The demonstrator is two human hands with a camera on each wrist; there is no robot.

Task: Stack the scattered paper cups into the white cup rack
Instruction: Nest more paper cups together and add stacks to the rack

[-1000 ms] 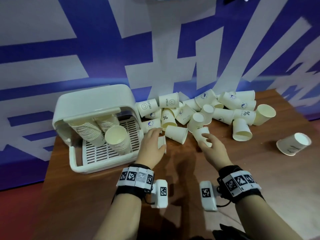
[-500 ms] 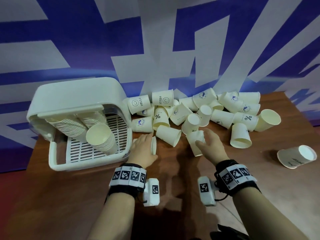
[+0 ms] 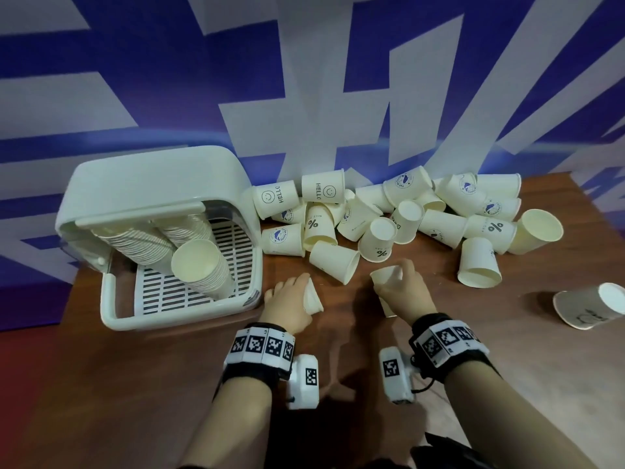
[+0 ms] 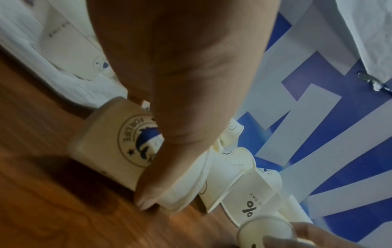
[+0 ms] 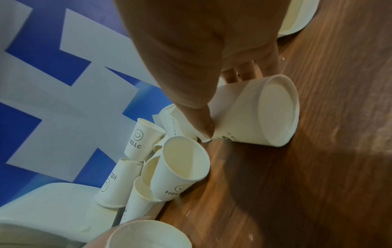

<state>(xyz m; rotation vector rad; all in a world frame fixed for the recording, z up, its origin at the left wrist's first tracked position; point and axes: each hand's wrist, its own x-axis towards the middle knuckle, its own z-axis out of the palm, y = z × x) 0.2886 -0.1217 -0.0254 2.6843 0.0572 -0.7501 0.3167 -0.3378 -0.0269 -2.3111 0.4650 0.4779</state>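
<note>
Midway through the clear-up, a cup lies on its side in the left hand, thumb and fingers curled round its wall, just beside the front corner of the rack. A second cup sits in the right hand, fingers wrapped over its side and thumb pressed to the wall, mouth tilted toward the pile. Both cups sit low, at or just off the wooden surface; the views do not settle which.

The step in hand looks like picking up: one cup per hand, neither yet nested. Next, by this reading, the two would be slipped one into the other, or each carried to the rack and pushed mouth-first onto a leaning stack under its hood. That calls for lining up rims squarely, since thin paper walls will likely buckle under a tight squeeze.

Behind the hands, the pile of loose cups runs along the blue-and-white wall, most on their sides. One stray cup lies well apart at the right edge.
</note>
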